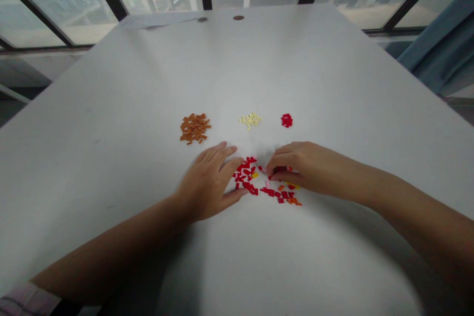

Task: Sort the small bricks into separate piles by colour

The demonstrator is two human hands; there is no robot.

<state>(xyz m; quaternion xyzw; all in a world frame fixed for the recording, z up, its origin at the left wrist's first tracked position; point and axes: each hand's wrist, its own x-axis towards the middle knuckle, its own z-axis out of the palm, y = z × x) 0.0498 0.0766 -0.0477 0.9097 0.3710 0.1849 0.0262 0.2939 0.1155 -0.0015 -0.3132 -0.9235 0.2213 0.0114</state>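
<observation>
Between left hand (pixel 207 182), right hand (pixel 303 168): red bricks (pixel 244 175).

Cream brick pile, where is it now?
In the head view, the cream brick pile lies on the table beyond the left hand and right hand, between the brown pile and the small red pile.

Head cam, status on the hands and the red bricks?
Left hand spread beside red bricks. Right hand among red and orange bricks, grip unclear. Brown pile and cream pile beyond.
</observation>
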